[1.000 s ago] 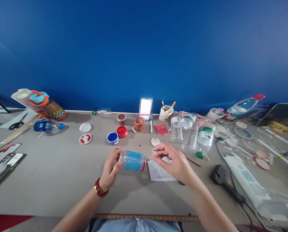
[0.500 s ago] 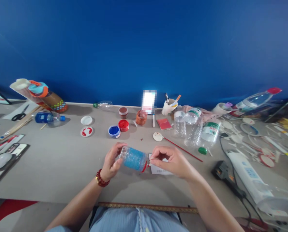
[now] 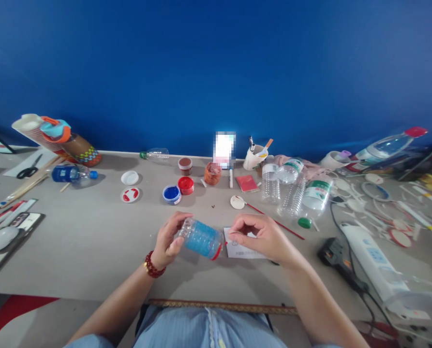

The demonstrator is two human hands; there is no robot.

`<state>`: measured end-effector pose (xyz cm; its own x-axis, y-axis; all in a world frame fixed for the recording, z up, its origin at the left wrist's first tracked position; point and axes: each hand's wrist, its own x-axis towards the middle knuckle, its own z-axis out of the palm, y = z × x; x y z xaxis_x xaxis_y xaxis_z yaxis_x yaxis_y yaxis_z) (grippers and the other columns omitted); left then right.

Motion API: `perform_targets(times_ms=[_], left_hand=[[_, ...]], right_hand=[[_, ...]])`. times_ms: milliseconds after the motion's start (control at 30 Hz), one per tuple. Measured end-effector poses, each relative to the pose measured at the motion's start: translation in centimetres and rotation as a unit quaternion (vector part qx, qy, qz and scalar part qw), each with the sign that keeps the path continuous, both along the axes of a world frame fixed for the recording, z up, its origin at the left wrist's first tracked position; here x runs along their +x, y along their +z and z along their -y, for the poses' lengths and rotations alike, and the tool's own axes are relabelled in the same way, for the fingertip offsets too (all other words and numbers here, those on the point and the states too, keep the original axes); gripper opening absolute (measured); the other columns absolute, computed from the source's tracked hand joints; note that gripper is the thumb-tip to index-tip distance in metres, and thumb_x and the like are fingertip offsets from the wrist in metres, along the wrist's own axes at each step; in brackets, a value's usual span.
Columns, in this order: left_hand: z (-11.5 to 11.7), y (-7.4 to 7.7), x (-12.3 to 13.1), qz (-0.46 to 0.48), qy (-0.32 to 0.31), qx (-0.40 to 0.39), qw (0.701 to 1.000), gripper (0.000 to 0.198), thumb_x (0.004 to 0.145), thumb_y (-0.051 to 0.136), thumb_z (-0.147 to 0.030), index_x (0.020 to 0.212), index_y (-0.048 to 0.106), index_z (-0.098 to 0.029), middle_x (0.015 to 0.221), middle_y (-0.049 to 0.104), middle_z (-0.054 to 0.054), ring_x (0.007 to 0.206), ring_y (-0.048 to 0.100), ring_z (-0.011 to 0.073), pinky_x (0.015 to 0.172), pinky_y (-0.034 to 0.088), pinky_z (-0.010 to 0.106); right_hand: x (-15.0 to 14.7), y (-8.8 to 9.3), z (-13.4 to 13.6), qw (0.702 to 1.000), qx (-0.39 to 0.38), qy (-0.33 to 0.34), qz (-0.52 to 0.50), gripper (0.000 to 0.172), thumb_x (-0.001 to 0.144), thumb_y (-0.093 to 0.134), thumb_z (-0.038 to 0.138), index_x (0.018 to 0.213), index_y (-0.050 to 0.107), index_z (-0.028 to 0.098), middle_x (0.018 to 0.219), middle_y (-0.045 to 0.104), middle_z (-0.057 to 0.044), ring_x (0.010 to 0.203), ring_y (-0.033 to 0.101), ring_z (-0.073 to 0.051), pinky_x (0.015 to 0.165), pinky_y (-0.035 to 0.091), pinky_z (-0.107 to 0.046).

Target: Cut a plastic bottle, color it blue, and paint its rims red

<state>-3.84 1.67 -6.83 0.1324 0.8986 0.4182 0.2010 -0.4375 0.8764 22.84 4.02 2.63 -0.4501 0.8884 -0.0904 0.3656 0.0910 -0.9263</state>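
My left hand [image 3: 171, 241] grips the clear end of a cut plastic bottle [image 3: 202, 239], held tilted above the table. Its side is painted blue, with a red band round the right-hand rim. Close to that rim, my right hand [image 3: 254, 237] pinches something small whose shape is mostly hidden by the fingers; a red tip shows just left of them. Under the right hand lies a white printed card [image 3: 243, 249]. Open pots of blue paint [image 3: 171, 194] and red paint [image 3: 186, 184] stand beyond the bottle.
A red-handled brush [image 3: 277, 220] lies behind my right hand. Clear bottles [image 3: 315, 195], a black glue gun [image 3: 337, 258] and a white power strip [image 3: 373, 261] are at the right. A phone [image 3: 30, 222] and a blue-labelled bottle [image 3: 65, 174] lie at the left.
My right hand has moved slightly right, away from the bottle's red rim. The bottle has turned a little, showing more of its rim, still in my left hand.
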Motion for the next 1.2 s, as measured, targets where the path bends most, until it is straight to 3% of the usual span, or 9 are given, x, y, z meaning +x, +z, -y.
perform_targets(times_ms=[133,333,533,733,967,1200], left_hand=[[0.0,0.1,0.1,-0.002,-0.002,0.009,1.000,0.052,0.091,0.044,-0.059,0.120,0.062,-0.020,0.102,0.063,0.010,0.083,0.060,0.0237,0.072,0.049,0.036],[0.0,-0.1,0.0,-0.006,0.003,0.017,1.000,0.056,0.089,0.043,-0.062,0.121,0.062,-0.019,0.102,0.064,0.012,0.088,0.061,0.0262,0.073,0.049,0.037],[0.0,-0.2,-0.1,-0.009,0.002,0.018,1.000,0.056,0.090,0.042,-0.062,0.120,0.063,-0.019,0.101,0.064,0.011,0.087,0.061,0.0262,0.073,0.049,0.037],[-0.2,0.0,-0.2,-0.009,-0.006,0.031,0.999,0.056,0.090,0.042,-0.061,0.122,0.062,-0.019,0.102,0.064,0.012,0.088,0.062,0.0264,0.073,0.049,0.037],[-0.1,-0.2,-0.3,-0.017,-0.003,0.023,1.000,0.057,0.090,0.042,-0.062,0.122,0.063,-0.020,0.103,0.064,0.012,0.088,0.061,0.0269,0.075,0.048,0.039],[-0.1,-0.2,-0.3,-0.016,-0.008,0.023,1.000,0.058,0.090,0.042,-0.062,0.123,0.062,-0.020,0.101,0.063,0.012,0.085,0.060,0.0262,0.073,0.048,0.038]], right_hand=[[-0.5,-0.2,0.0,0.999,0.000,0.027,0.021,0.007,0.082,0.069,0.024,0.075,0.070,0.020,0.074,0.068,0.001,0.065,0.057,-0.012,0.063,0.045,-0.024],[-0.1,-0.4,-0.5,1.000,0.010,-0.005,0.008,0.010,0.082,0.069,0.025,0.074,0.069,0.019,0.070,0.067,0.000,0.064,0.057,-0.013,0.062,0.046,-0.025],[-0.2,-0.2,-0.4,0.999,-0.007,0.034,0.005,0.008,0.082,0.070,0.025,0.076,0.071,0.020,0.073,0.069,0.000,0.066,0.058,-0.012,0.062,0.045,-0.024],[-0.2,-0.6,-0.9,1.000,-0.006,-0.003,0.004,0.009,0.081,0.070,0.024,0.074,0.069,0.020,0.070,0.067,0.001,0.064,0.057,-0.012,0.062,0.045,-0.024],[-0.1,-0.4,-0.7,0.999,-0.009,0.034,-0.001,0.010,0.082,0.071,0.026,0.075,0.070,0.019,0.074,0.069,0.000,0.065,0.057,-0.012,0.062,0.044,-0.024],[0.0,-0.4,-1.3,1.000,0.010,0.001,-0.002,0.010,0.082,0.070,0.027,0.075,0.069,0.020,0.073,0.069,0.000,0.065,0.057,-0.013,0.062,0.046,-0.025]])
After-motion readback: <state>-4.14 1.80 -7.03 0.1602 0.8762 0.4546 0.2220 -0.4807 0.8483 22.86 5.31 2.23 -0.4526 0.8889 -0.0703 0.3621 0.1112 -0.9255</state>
